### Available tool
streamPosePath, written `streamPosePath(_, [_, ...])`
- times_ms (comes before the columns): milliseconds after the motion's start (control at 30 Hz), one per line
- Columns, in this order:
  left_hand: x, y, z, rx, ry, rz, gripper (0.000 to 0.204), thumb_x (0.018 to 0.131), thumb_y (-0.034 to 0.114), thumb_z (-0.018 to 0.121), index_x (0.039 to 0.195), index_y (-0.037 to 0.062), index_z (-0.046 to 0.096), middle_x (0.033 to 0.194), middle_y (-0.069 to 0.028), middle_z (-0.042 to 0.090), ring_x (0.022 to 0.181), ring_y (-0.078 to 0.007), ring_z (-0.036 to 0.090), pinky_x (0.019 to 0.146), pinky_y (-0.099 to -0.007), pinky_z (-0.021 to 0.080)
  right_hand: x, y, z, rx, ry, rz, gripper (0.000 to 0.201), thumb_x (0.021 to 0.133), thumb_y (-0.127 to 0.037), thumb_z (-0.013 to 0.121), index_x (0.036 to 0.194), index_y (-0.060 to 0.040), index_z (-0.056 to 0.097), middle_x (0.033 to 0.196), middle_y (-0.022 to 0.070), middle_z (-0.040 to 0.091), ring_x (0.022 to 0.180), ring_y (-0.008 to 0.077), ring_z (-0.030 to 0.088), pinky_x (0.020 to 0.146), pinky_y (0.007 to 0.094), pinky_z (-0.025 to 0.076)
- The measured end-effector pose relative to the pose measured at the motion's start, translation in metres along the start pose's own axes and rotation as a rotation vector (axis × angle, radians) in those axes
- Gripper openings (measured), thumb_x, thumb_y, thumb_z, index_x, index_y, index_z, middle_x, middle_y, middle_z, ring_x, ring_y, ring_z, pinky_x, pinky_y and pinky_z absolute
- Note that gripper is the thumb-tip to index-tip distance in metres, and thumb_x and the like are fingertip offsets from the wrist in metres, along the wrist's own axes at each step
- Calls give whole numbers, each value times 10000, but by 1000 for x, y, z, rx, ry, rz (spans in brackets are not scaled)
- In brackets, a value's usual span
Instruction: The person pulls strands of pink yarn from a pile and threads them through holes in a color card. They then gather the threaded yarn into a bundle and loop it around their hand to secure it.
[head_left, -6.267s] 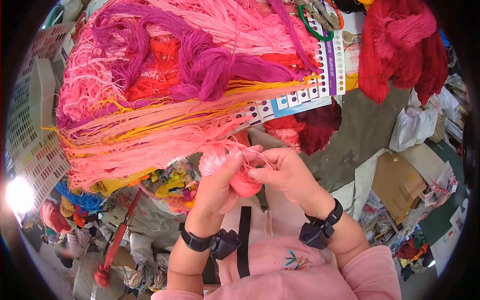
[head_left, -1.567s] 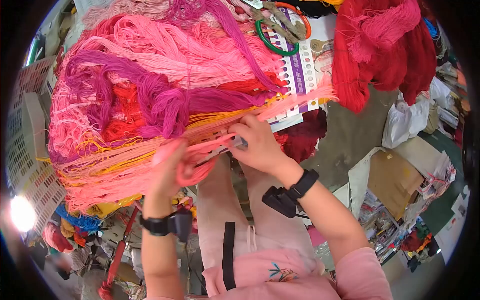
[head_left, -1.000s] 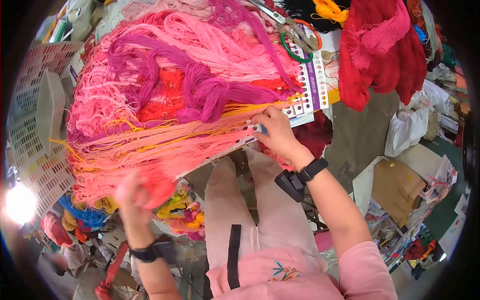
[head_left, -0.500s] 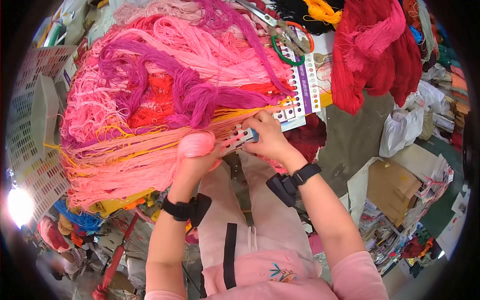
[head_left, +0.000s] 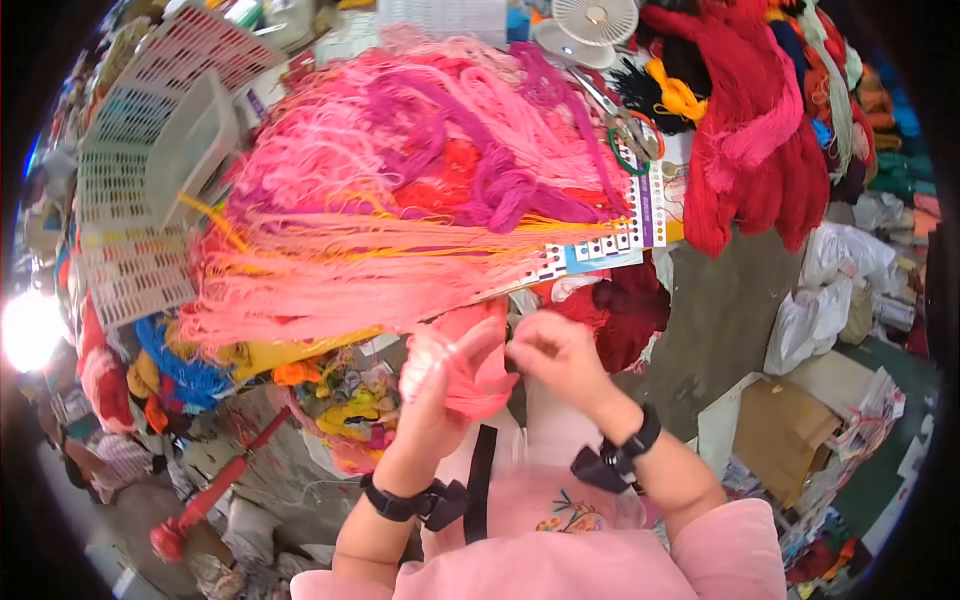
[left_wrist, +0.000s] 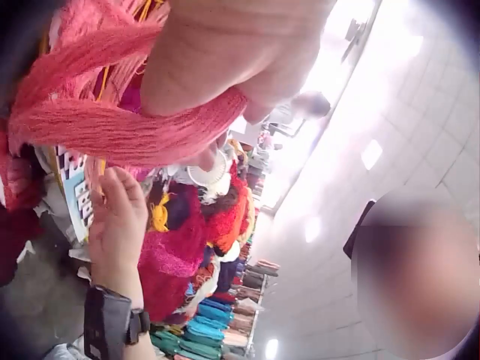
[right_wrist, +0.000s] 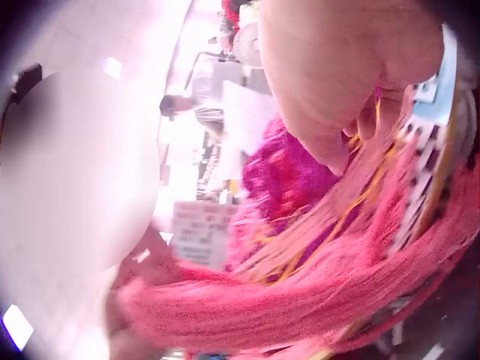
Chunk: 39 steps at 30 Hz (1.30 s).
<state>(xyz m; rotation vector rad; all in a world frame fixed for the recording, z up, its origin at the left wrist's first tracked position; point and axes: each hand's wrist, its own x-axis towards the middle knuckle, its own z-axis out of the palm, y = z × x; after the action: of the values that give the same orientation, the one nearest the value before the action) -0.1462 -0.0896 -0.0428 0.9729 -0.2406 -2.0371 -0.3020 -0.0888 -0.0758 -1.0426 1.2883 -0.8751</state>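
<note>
The left hand (head_left: pixel 424 418) grips the coral skein (head_left: pixel 482 388); just right of it curls the right hand (head_left: pixel 565 358), any pinch unclear.

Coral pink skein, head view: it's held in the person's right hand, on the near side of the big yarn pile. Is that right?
Not quite: the head view shows the coral pink skein in the left hand, not the right hand. It is on the near side of the big yarn pile.
</note>
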Motion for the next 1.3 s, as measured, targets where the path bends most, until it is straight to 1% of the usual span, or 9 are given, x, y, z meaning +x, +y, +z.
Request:
streamPosePath(33, [-14,3,-3,54,-118,20,488,846,354,364,1193,14,321,1239,-134,323,1136,-190,320,860,-302,349,-15,-37,26,439,-139,252,58,732,-39,563,709,9,539,656,0,503,541,43,450,469,196,363])
streamPosePath(133, [-36,13,-4,154,-263,81,571,848,400,318,1255,12,219,1284,-117,268,1171,-201,290,930,-322,280,-27,-54,43,462,-181,356,75,749,-58,547,720,6,573,551,-14,496,476,34,441,418,169,322])
streamPosePath(267, [-64,25,-13,-232,-303,68,485,853,316,360,1200,-19,319,1235,-142,337,1106,-198,375,878,-308,336,-45,-68,57,509,-225,276,84,752,-71,545,726,-3,587,546,1,510,460,41,445,407,174,327])
streamPosePath(333, [-76,28,-18,249,-202,92,377,842,227,416,1119,-30,420,1182,-155,399,1003,-199,467,816,-313,391,-56,-78,67,395,-229,284,62,731,-23,553,749,21,592,554,47,526,449,83,465,412,197,361])
streamPosePath(367, [-80,31,-18,116,-182,37,301,822,166,460,1044,-37,481,1144,-159,439,923,-189,511,774,-321,414,-60,-80,72,480,-231,281,65,733,-20,546,749,21,594,556,54,534,441,91,468,412,198,363])
streamPosePath(467, [-90,34,-31,-113,-279,-32,301,825,174,452,1041,-34,484,1134,-168,447,968,-207,491,797,-328,401,-70,-97,82,547,-223,328,79,734,-25,541,761,20,600,596,59,542,461,94,470,414,198,361])
streamPosePath(667, [-110,47,-37,-168,-363,44,279,834,160,427,1030,-27,494,1143,-169,438,1067,-232,425,874,-344,353,-86,-109,103,565,-236,243,81,728,-41,555,774,8,602,744,48,565,497,58,442,438,180,357])
streamPosePath(967, [-132,67,-38,-142,-350,115,266,822,138,463,1027,-29,496,1103,-152,474,1007,-208,471,854,-325,378,-96,-120,128,607,-155,181,85,717,-29,563,781,15,598,682,34,552,493,55,433,437,174,332])
streamPosePath(1300, [-144,67,-56,-187,-306,109,246,811,103,481,1022,-25,490,1058,-127,505,950,-181,501,822,-311,403,-99,-125,145,540,-266,202,78,730,-47,561,791,-1,570,628,-2,512,516,46,410,461,176,317])
